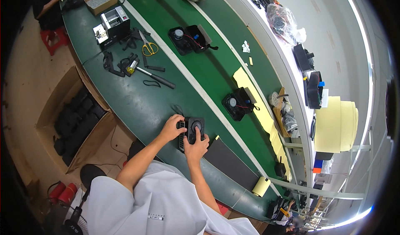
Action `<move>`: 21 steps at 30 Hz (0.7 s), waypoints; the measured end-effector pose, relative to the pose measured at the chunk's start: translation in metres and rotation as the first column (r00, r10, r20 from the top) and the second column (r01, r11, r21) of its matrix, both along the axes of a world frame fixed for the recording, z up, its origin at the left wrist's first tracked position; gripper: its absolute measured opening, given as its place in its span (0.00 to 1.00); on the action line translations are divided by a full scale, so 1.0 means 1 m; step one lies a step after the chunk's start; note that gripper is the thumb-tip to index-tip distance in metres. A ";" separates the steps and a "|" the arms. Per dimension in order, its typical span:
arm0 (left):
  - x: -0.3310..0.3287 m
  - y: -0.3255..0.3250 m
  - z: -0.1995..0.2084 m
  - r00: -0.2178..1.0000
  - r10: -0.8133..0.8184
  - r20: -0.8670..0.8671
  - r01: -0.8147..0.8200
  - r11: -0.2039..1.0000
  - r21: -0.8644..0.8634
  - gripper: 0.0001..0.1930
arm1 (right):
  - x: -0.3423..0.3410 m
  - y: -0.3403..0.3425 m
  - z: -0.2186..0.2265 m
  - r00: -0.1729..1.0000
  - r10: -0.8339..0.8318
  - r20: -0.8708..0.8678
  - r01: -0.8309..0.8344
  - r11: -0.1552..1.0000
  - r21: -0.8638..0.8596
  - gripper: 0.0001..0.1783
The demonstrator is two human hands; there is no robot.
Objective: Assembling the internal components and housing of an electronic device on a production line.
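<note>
On the dark green worktop close in front of me is a small black speaker box (195, 121) with a round cone in its face. My left hand (170, 129) grips its left side, where a ribbed edge shows. My right hand (196, 150) holds its near end, with a finger or thumb on the cone. Both hands are closed on the box; its underside is hidden. A thin dark cord (177, 109) lies just beyond it. To the right of my right hand stretches a dark flat strip (231, 162) with a yellow roll (261, 186) at its end.
Farther left lie a hammer (156, 77), yellow-handled scissors (150, 48), black straps and a small bench machine (115, 26). Opened speaker housings (183, 41) (235, 103) sit on the green belt (212, 85). A carton (77, 153) of black parts stands below at left. Another person (46, 3) sits far left.
</note>
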State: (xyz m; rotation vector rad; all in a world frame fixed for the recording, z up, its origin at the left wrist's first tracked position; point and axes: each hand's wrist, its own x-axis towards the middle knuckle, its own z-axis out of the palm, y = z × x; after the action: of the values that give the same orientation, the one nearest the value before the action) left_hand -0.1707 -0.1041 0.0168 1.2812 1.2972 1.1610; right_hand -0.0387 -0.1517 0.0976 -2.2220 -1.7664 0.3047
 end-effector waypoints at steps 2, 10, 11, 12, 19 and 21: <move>0.000 -0.001 -0.001 1.000 0.008 0.005 -0.007 0.999 -0.046 0.24 | -0.001 -0.001 0.001 1.000 -0.005 0.005 0.005 1.000 -0.018 0.38; 0.005 -0.004 -0.009 0.996 0.063 -0.061 -0.063 0.998 0.004 0.25 | -0.002 -0.005 0.003 0.999 0.041 0.016 -0.040 0.999 -0.011 0.44; 0.005 -0.005 -0.009 0.996 0.063 -0.062 -0.064 0.998 -0.028 0.25 | -0.002 -0.005 0.003 1.000 0.031 0.003 -0.031 0.999 -0.038 0.44; 0.006 -0.005 -0.008 0.995 0.074 -0.063 -0.074 0.997 0.004 0.25 | -0.002 -0.005 0.003 0.999 0.031 0.034 -0.030 0.998 -0.051 0.45; -0.001 -0.006 0.010 0.969 0.147 -0.197 -0.139 0.989 0.056 0.27 | -0.005 -0.003 0.008 0.996 0.033 0.089 -0.025 0.996 -0.084 0.48; -0.006 0.002 0.012 0.915 0.169 -0.366 -0.129 0.983 0.132 0.24 | -0.005 0.000 0.010 0.996 0.034 0.078 -0.026 0.994 -0.107 0.48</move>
State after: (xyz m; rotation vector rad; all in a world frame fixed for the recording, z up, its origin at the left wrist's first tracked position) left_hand -0.1764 -0.1017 0.0292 1.5596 1.6564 1.1354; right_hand -0.0440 -0.1521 0.1076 -2.3128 -1.8678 0.3277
